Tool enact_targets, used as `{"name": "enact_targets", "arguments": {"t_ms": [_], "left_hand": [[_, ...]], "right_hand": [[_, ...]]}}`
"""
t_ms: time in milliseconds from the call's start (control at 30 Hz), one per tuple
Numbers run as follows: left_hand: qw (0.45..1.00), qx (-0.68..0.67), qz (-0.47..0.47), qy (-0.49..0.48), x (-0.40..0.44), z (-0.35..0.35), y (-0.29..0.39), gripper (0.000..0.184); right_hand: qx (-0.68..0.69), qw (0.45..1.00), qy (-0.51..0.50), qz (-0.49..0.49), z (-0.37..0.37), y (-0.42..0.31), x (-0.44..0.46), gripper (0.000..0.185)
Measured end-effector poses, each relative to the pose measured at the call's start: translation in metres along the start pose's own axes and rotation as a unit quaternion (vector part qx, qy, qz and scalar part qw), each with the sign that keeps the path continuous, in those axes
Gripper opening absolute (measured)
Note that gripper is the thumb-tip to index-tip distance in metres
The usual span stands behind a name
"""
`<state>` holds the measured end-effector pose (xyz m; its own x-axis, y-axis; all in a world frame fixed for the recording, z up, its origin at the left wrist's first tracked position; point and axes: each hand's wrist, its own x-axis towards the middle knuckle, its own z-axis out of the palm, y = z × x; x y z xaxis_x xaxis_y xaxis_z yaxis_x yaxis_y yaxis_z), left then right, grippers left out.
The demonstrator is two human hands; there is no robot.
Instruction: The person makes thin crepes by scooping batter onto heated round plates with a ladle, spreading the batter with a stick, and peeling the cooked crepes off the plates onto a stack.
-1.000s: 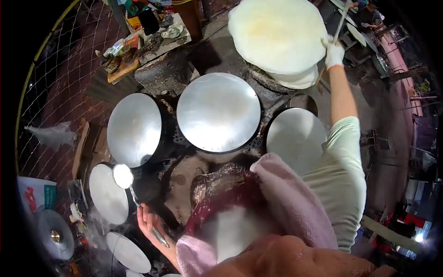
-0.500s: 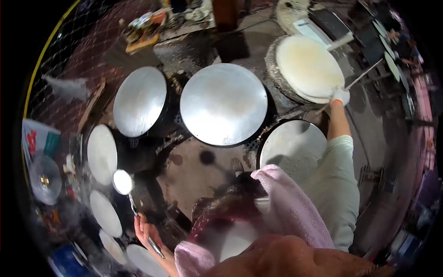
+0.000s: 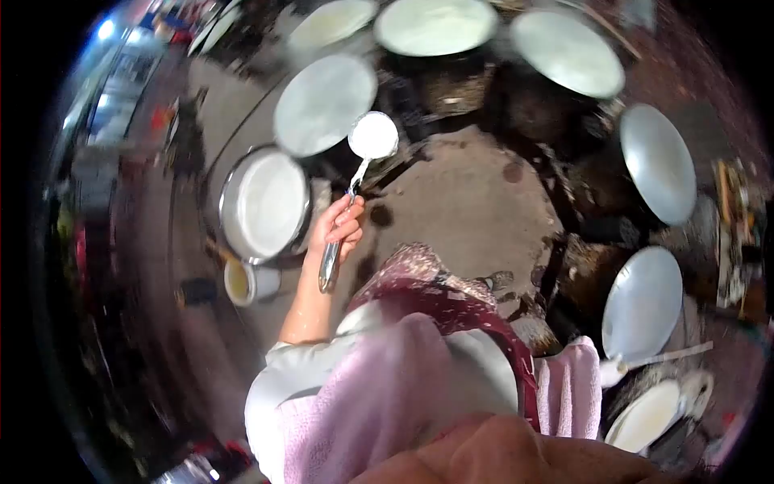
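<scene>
My left hand (image 3: 343,222) is closed around the metal handle of a ladle (image 3: 373,135) whose bowl is full of white liquid. The ladle is over the floor's left edge, beside a round griddle coated in white (image 3: 325,105). Far to the right, my right hand (image 3: 613,373), in a white glove, grips a thin wooden stick (image 3: 673,352). That hand is close to the near edge of a grey round griddle (image 3: 642,305). Just below it lies a stack of pale round flatbreads (image 3: 645,415).
More round griddles curve ahead, among them a white-coated one (image 3: 435,26) and a bare grey one (image 3: 657,164). At left stand a metal pot (image 3: 225,211) of white liquid and a small white bucket (image 3: 266,282) with yellowish liquid. Brown floor (image 3: 459,202) lies inside the ring.
The view has swung left, bringing the pot and bucket into sight. My left hand and full ladle now appear nearer the middle. My right hand, still gripping the stick, appears at the lower right.
</scene>
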<state>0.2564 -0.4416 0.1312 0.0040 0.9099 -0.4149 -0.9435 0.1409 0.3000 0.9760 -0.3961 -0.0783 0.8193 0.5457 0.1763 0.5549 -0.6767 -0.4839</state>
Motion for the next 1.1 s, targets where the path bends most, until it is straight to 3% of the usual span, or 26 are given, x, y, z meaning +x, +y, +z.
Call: {"name": "enact_targets", "arguments": {"t_ms": [33, 100, 167, 233, 300, 333, 367, 400, 433, 467, 500, 533, 600, 667, 733, 833, 900, 933, 967, 1033, 1100], "left_hand": [[0.999, -0.032, 0.033, 0.021, -0.020, -0.026, 0.023, 0.032], [0.992, -0.073, 0.090, 0.053, -0.059, -0.079, 0.068, 0.030], [0.967, 0.100, 0.168, 0.163, -0.088, -0.148, 0.116, 0.029], [0.860, 0.300, 0.214, 0.353, -0.098, -0.190, 0.153, 0.023], [0.801, 0.370, 0.197, 0.428, -0.096, -0.254, 0.181, 0.024], [0.710, 0.494, 0.128, 0.486, -0.097, -0.285, 0.194, 0.028], [0.610, 0.633, 0.047, 0.475, -0.098, -0.319, 0.209, 0.024], [0.499, 0.742, 0.036, 0.445, -0.094, -0.358, 0.215, 0.020], [0.379, 0.834, 0.026, 0.400, -0.088, -0.370, 0.226, 0.019], [0.382, 0.840, -0.087, 0.374, -0.073, -0.380, 0.236, 0.021], [0.366, 0.860, -0.095, 0.343, -0.061, -0.381, 0.245, 0.022], [0.377, 0.844, -0.073, 0.375, -0.050, -0.382, 0.256, 0.024], [0.389, 0.825, -0.043, 0.408, -0.031, -0.401, 0.278, 0.029], [0.394, 0.822, -0.027, 0.411, -0.018, -0.429, 0.290, 0.037], [0.432, 0.830, -0.049, 0.349, -0.019, -0.481, 0.288, 0.039], [0.491, 0.807, -0.138, 0.298, -0.041, -0.473, 0.267, 0.041], [0.751, 0.546, -0.105, 0.355, -0.059, -0.505, 0.232, 0.042], [0.845, 0.374, -0.065, 0.377, -0.071, -0.477, 0.216, 0.040], [0.881, 0.295, -0.080, 0.361, -0.079, -0.481, 0.201, 0.038], [0.908, 0.217, -0.051, 0.356, -0.092, -0.474, 0.165, 0.039], [0.953, 0.032, 0.024, 0.302, -0.097, -0.471, 0.123, 0.041]], "right_hand": [[0.058, 0.997, -0.029, -0.035, 0.034, -0.030, -0.027, 0.049], [0.246, 0.950, -0.193, -0.026, 0.039, -0.163, -0.129, 0.046], [0.357, 0.880, -0.304, -0.073, 0.062, -0.228, -0.223, 0.047], [0.317, 0.875, -0.346, -0.117, 0.027, -0.301, -0.327, 0.051], [0.284, 0.805, -0.454, -0.255, 0.002, -0.335, -0.395, 0.054], [0.262, 0.792, -0.504, -0.224, -0.003, -0.342, -0.422, 0.054], [0.239, 0.777, -0.550, -0.191, -0.006, -0.344, -0.442, 0.053], [0.213, 0.761, -0.593, -0.154, -0.012, -0.347, -0.462, 0.053], [0.223, 0.753, -0.616, -0.058, -0.022, -0.364, -0.483, 0.052], [0.233, 0.744, -0.625, 0.042, -0.031, -0.379, -0.504, 0.051], [0.210, 0.740, -0.636, -0.052, -0.019, -0.366, -0.512, 0.051], [0.200, 0.734, -0.634, -0.141, -0.006, -0.346, -0.515, 0.052], [0.176, 0.723, -0.629, -0.224, 0.015, -0.317, -0.516, 0.054], [0.117, 0.717, -0.639, -0.251, 0.037, -0.297, -0.509, 0.056], [0.072, 0.714, -0.640, -0.276, 0.047, -0.290, -0.510, 0.058], [0.088, 0.693, -0.660, -0.276, 0.048, -0.295, -0.524, 0.064], [0.133, 0.660, -0.690, -0.267, 0.038, -0.310, -0.545, 0.067], [0.090, 0.638, -0.726, -0.242, 0.037, -0.317, -0.550, 0.071], [0.023, 0.632, -0.740, -0.229, 0.035, -0.322, -0.561, 0.068], [-0.028, 0.596, -0.696, -0.399, 0.040, -0.316, -0.578, 0.056], [-0.031, 0.552, -0.732, -0.398, 0.037, -0.310, -0.598, 0.054]]}}
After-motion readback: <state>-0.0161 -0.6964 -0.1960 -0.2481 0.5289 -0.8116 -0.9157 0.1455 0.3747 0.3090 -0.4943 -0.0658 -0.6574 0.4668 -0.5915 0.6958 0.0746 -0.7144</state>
